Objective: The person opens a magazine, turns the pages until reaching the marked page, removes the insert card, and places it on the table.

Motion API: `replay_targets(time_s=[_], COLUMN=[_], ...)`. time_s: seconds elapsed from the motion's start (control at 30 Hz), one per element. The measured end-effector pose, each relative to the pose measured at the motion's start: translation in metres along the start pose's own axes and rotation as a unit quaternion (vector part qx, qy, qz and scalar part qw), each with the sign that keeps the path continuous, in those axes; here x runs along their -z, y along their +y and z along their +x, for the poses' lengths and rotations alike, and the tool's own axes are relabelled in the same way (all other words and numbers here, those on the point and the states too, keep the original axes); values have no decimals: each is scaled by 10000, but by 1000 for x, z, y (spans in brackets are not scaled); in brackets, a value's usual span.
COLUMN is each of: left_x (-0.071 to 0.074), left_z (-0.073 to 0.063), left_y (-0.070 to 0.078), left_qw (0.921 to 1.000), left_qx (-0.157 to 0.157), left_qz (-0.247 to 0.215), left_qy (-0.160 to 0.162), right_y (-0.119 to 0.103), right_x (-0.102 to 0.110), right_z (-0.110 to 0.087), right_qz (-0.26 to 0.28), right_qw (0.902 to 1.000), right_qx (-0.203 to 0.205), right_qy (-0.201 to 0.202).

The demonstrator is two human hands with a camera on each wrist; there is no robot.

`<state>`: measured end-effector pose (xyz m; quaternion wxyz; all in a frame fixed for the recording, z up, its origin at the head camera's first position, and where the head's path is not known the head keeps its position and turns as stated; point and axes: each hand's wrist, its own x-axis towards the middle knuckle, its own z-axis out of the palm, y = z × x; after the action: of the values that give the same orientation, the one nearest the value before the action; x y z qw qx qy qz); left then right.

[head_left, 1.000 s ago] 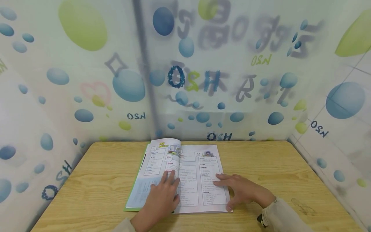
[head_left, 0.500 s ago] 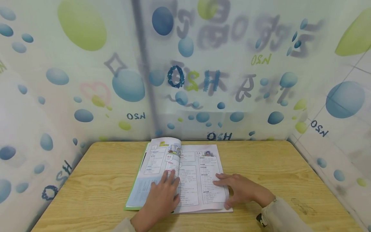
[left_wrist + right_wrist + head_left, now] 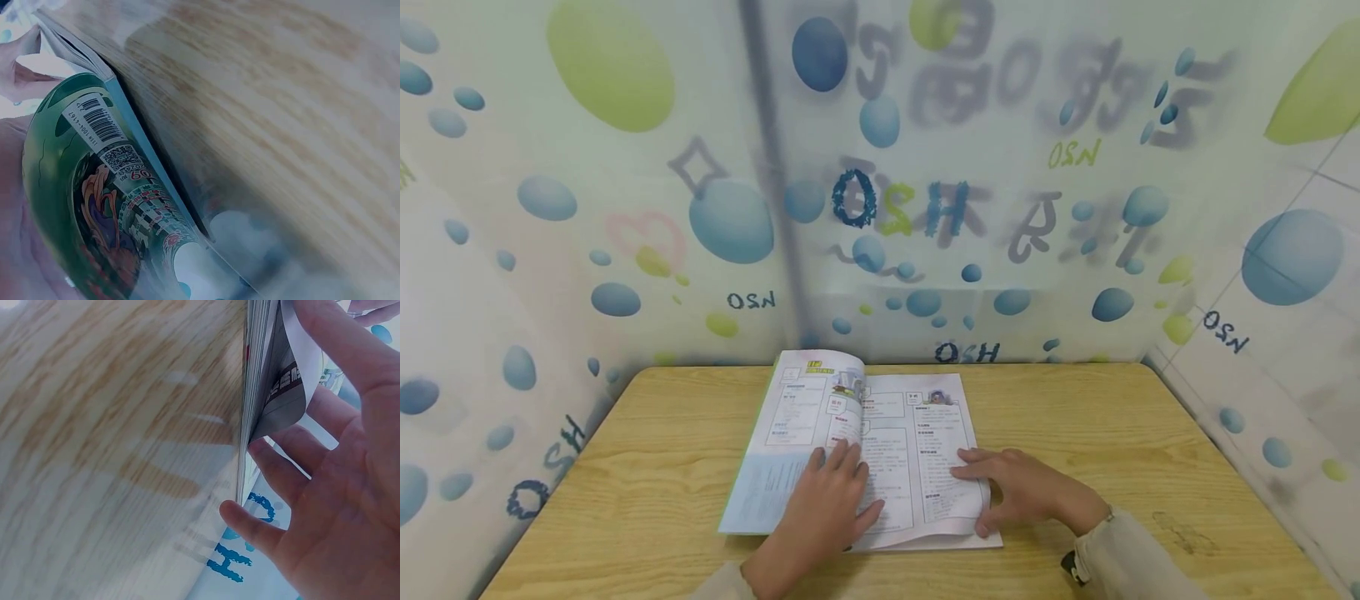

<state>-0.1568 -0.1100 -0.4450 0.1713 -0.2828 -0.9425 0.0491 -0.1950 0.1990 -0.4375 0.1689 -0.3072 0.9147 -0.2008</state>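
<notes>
An open magazine (image 3: 887, 467) lies on the wooden table. Its left half tilts up from the tabletop, and the left wrist view shows its green cover (image 3: 56, 162) with a barcode. My left hand (image 3: 823, 500) rests on the left page beside the fold, fingers extended and thumb out over the right page. On the lower right corner lies my right hand (image 3: 1026, 492), fingers spread over the margin. Its thumb pushes the corner inward, so a page (image 3: 284, 409) curls up off the sheets below. The right wrist view shows the other fingers (image 3: 278, 469) along the magazine's edge.
The wooden table (image 3: 647, 467) extends on both sides of the magazine. A pale curtain (image 3: 1045, 225) printed with blue and green drops encloses the back and sides. A dark strap (image 3: 1072, 568) shows at the right cuff.
The magazine's left half has risen and shifted slightly left, covering its green border. My left thumb has spread rightward. My right thumb has slid inward, curling up the lower right page corner.
</notes>
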Motion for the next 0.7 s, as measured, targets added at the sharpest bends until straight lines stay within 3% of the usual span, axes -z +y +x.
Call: replay_targets(time_s=[0.2, 0.43, 0.7], left_x=[5, 4, 4], left_z=[1, -1, -1], left_y=[4, 6, 6], left_qw=[9997, 9995, 9983], left_qx=[-38, 20, 26], left_qz=[-24, -190, -222], left_qy=[-252, -271, -538], right_y=[-2, -2, -1], right_x=[1, 1, 0], right_z=[1, 1, 2], right_qz=[-10, -8, 1], right_qw=[10000, 9999, 9999], right_qx=[72, 105, 52], right_qy=[40, 73, 91])
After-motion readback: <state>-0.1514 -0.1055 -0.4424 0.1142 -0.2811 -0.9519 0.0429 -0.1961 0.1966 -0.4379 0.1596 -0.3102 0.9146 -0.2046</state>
